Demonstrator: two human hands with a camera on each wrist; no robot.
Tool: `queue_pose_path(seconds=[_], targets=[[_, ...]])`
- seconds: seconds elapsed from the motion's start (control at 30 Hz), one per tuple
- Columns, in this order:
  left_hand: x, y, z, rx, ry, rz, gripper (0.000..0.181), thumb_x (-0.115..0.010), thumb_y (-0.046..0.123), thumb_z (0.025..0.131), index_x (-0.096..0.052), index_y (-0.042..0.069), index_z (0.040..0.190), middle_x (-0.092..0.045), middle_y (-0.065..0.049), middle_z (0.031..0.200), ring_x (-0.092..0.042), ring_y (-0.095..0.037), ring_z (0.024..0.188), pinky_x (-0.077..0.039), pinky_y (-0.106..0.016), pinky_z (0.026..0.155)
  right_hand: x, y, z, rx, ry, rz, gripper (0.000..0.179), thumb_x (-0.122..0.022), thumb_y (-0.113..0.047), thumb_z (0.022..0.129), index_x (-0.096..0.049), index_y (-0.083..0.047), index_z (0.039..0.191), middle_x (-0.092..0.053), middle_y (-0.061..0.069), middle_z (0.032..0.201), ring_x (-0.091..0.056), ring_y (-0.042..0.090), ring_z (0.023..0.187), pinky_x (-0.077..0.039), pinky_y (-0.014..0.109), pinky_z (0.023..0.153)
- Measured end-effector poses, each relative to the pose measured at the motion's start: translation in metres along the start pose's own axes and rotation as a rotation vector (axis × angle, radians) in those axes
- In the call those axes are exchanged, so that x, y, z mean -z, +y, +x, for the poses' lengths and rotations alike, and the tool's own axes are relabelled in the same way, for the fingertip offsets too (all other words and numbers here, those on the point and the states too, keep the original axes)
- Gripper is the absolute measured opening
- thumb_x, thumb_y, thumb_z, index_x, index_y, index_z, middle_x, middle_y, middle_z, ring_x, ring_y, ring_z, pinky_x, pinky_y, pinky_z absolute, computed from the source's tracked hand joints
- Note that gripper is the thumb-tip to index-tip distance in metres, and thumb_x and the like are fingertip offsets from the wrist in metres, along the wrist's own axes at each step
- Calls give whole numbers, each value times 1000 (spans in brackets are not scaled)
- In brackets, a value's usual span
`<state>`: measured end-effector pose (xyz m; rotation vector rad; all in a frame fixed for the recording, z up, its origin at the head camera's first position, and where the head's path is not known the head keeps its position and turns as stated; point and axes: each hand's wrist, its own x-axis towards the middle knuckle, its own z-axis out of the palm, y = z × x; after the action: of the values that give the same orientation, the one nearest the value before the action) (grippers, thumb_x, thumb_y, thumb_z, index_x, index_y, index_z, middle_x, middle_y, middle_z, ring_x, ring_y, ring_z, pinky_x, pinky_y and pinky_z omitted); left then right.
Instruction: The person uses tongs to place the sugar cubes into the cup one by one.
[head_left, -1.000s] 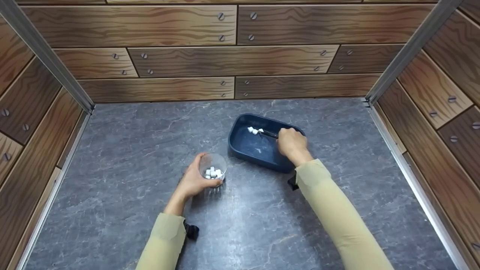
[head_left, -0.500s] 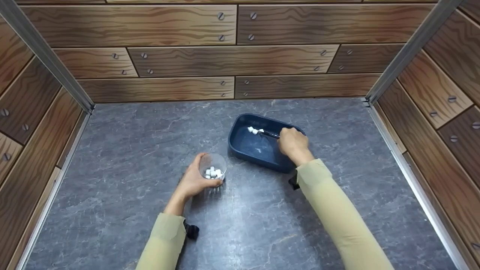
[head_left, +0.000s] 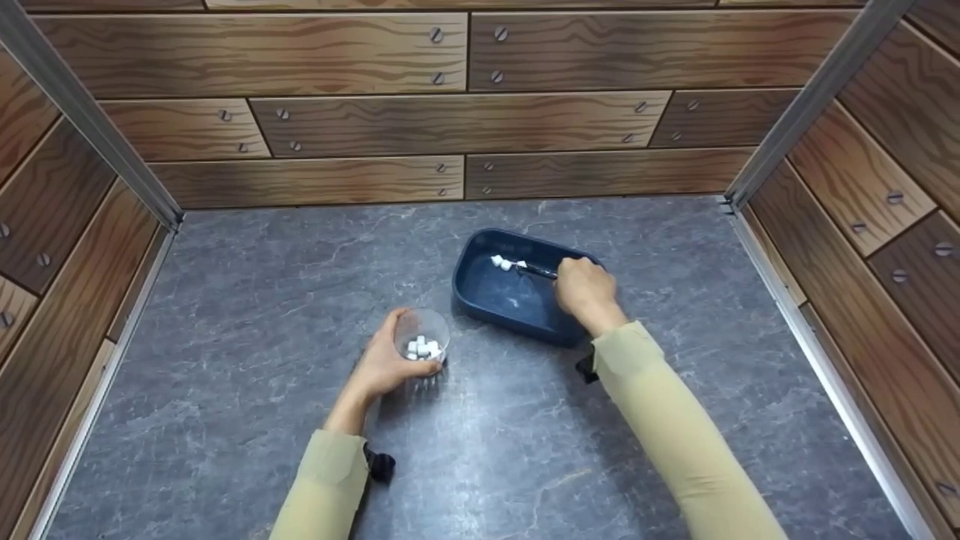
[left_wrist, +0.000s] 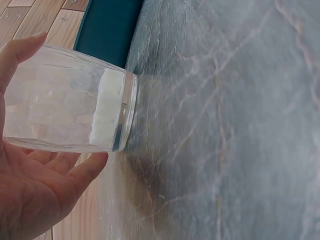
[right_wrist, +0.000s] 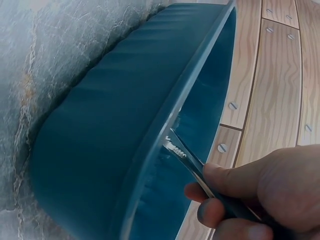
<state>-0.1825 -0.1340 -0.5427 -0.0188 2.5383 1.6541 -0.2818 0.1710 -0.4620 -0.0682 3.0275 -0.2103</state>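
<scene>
My left hand curls round a clear cup that stands upright on the floor surface, thumb on its near side. Small white cubes like mini marshmallows lie in the bottom of the cup. My right hand grips a pair of dark tweezers over the blue rectangular basin. In the head view the tweezer tips reach the rightmost of 3 white pieces inside the basin. From the right wrist, the serrated tips show just past the rim, and the basin wall hides the pieces.
The grey marbled surface extends around the cup and basin. Wood-patterned panels stand at the back and both sides, with metal corner posts. The basin stands to the right of the cup and slightly farther back.
The head view has shifted slightly, moving the whole scene a little left. Both hands, the cup, the tweezers and the white pieces otherwise look almost the same.
</scene>
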Motion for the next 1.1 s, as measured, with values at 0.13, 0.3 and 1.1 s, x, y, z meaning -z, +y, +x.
queue_pose_path(seconds=[0.13, 0.3, 1.1], targets=[[0, 0, -1, 10, 0, 0, 103, -94, 22, 59, -39, 13, 146, -43, -20, 144, -43, -36, 129, -36, -53, 105, 2, 0, -3, 2, 3, 5, 27, -59, -22, 97, -70, 2, 105, -67, 25, 104, -65, 44, 89, -53, 60, 70], [0, 0, -1, 16, -2, -1, 104, -94, 22, 59, -38, 13, 146, -42, -22, 144, -43, -38, 128, -36, -53, 104, 4, 0, -8, 15, 8, 5, 27, -60, -23, 97, -70, 1, 103, -68, 24, 99, -66, 42, 84, -54, 57, 67], [0, 0, 0, -18, 4, -16, 106, -95, 22, 58, -38, 10, 147, -45, -22, 143, -45, -38, 126, -36, -52, 104, 20, -4, -33, 78, 84, 51, 26, -61, -23, 97, -71, -6, 81, -68, 17, 81, -65, 37, 70, -53, 52, 59]])
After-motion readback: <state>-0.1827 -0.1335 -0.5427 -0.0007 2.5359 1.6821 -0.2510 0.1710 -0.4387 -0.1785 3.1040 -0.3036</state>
